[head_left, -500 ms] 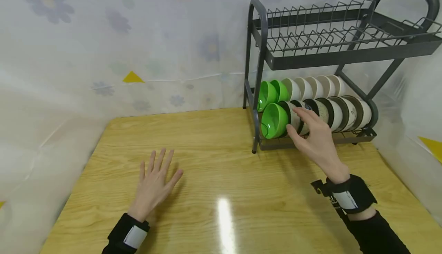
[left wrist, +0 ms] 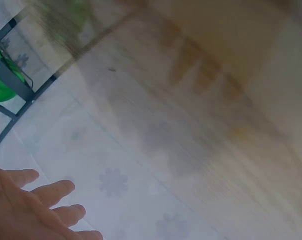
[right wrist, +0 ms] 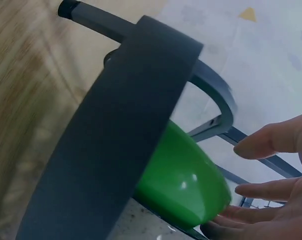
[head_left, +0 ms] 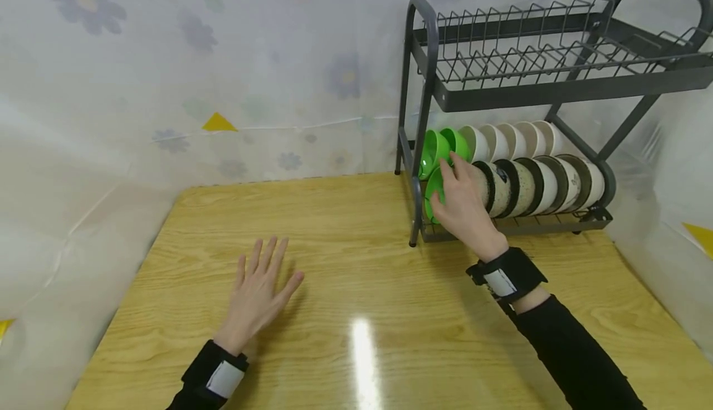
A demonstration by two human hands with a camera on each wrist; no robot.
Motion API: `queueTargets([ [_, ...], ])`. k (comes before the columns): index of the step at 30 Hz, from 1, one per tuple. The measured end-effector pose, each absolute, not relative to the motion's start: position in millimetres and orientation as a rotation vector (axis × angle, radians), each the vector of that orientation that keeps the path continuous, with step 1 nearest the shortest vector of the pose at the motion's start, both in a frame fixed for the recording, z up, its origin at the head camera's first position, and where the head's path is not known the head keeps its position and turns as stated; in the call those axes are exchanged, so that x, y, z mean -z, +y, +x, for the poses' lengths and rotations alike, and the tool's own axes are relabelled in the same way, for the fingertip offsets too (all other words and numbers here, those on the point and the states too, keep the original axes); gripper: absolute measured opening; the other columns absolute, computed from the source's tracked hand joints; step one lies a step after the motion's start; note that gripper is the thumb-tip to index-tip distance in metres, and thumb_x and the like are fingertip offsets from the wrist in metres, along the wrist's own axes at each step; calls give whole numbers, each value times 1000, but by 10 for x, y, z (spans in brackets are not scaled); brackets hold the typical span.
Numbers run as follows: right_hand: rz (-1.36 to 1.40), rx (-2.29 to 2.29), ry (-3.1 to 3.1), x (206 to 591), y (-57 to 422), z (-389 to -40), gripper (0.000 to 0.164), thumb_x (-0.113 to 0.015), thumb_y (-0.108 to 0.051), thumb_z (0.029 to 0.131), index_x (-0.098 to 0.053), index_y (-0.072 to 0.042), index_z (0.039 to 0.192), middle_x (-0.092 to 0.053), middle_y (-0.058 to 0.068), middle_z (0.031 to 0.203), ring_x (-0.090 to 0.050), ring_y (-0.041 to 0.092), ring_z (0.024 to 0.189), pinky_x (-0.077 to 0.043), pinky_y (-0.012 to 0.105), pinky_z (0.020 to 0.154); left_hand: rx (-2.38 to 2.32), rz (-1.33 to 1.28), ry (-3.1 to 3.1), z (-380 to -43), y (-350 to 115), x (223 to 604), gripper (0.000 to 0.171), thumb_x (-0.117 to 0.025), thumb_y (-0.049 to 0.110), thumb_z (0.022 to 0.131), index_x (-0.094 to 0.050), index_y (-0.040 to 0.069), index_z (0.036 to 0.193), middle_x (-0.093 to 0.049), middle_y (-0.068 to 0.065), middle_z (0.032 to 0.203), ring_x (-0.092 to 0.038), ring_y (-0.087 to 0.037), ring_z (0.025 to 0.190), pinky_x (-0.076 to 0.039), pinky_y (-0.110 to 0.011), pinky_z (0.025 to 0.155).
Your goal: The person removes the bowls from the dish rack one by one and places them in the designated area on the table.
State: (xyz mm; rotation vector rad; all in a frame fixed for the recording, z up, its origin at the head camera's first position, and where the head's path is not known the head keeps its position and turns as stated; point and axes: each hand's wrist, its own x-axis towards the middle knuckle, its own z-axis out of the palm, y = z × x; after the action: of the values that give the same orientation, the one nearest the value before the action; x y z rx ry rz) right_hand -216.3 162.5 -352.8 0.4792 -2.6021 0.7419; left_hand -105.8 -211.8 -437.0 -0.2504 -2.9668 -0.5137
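Right hand (head_left: pixel 463 205) is at the front green bowl (head_left: pixel 432 194), its fingers parted and slightly bent, thumb apart; whether the fingertips touch the bowl cannot be told; the bowl sits at the left end of the front row on the lower tier of the dark rack (head_left: pixel 501 97), beside a row of dark-rimmed bowls (head_left: pixel 546 184); two further green bowls (head_left: pixel 434 153) stand behind; left hand (head_left: pixel 257 298) is spread, fingers straight, holding nothing, over the wooden table (head_left: pixel 334 236).
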Motion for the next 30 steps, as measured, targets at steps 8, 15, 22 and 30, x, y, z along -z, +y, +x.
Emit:
queueTargets([
  [8, 445, -553, -2674, 3601, 1600, -2274, 57, -53, 12, 88, -36, 22, 142, -33, 45, 147, -31, 57, 141, -30, 65, 119, 619, -329, -2934, -1096, -1958, 4339, 80, -52, 52, 101, -19, 13, 162, -24, -15, 168, -13, -38, 158, -8, -64, 126],
  [15, 485, -407, -2698, 3643, 1580, -2357, 60, -60, 14, 85, -39, 23, 140, -44, 45, 137, -43, 56, 132, -35, 62, 116, 729, -381, -2924, -1113, -1842, 4335, 80, -53, 50, 101, -18, 13, 162, -24, -13, 168, -12, -36, 158, -6, -62, 127],
  [22, 510, -325, -2707, 3640, 1587, -2386, 57, -67, 13, 85, -46, 18, 137, -48, 42, 135, -47, 55, 128, -41, 61, 112, 823, -443, -2892, -1137, -1745, 4327, 79, -53, 49, 101, -19, 12, 162, -27, -14, 167, -14, -37, 158, -7, -63, 127],
  [30, 575, -248, -2594, 3667, 1572, -2421, 47, -64, 15, 86, -54, 15, 133, -57, 38, 129, -54, 50, 125, -45, 56, 111, 1025, -486, -2869, -1157, -1639, 4302, 75, -52, 45, 103, -21, 8, 161, -28, -15, 166, -13, -37, 158, -7, -65, 126],
])
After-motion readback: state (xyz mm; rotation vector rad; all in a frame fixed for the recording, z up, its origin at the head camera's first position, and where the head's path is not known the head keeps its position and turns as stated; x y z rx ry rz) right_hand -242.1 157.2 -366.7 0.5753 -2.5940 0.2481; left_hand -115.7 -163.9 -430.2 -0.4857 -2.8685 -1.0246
